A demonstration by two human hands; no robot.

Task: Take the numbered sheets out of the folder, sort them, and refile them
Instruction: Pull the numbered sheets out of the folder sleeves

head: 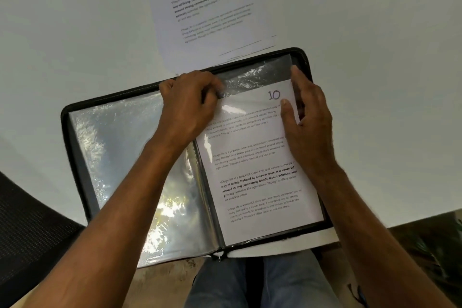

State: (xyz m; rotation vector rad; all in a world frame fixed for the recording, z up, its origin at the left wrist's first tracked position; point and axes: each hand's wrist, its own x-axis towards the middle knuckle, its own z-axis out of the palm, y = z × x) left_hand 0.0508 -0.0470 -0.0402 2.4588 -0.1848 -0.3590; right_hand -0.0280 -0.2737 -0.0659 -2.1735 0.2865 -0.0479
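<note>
A black zip folder (75, 137) lies open on the white table, its clear plastic sleeves showing. A printed sheet marked "10" (252, 157) sits partly inside the right-hand sleeve, its top edge below the sleeve's mouth. My left hand (187, 105) pinches the sleeve's upper left corner near the spine. My right hand (307, 117) holds the sheet's upper right edge, thumb on the paper by the number. The left-hand sleeve (120, 157) looks empty and glossy. A stack of printed sheets (210, 7) rests on the table just beyond the folder.
The white table (75, 32) stretches left and right of the folder. A dark mesh chair (27, 227) stands at the lower left. My knees in jeans (250, 282) show below the table's edge.
</note>
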